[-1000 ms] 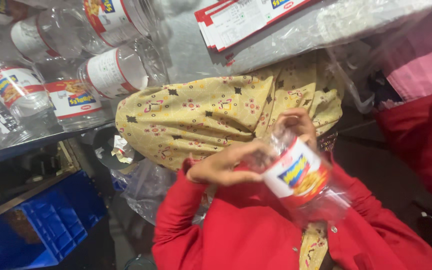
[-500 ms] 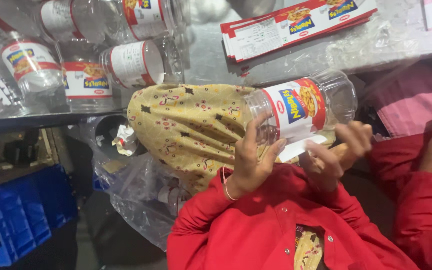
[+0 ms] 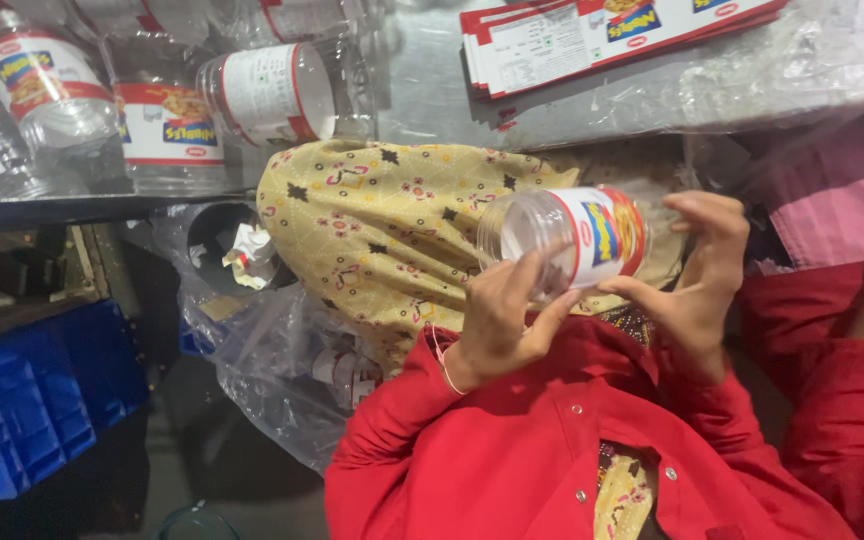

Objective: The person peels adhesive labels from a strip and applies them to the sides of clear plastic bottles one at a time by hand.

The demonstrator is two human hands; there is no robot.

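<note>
Already labelled, clear jar (image 3: 572,240) gripped sideways in both hands (image 3: 497,320); more labelled jars (image 3: 167,130) on surface (image 3: 422,90).

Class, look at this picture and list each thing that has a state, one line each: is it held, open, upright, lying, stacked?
Jar: held sideways, open, labelled.
Left hand: gripping the jar's mouth end.
Right hand: gripping the jar's base end.
Jars on table: labelled, some upright, one lying.
Label sheets: stacked flat.
Blue crate: under the table.
</note>
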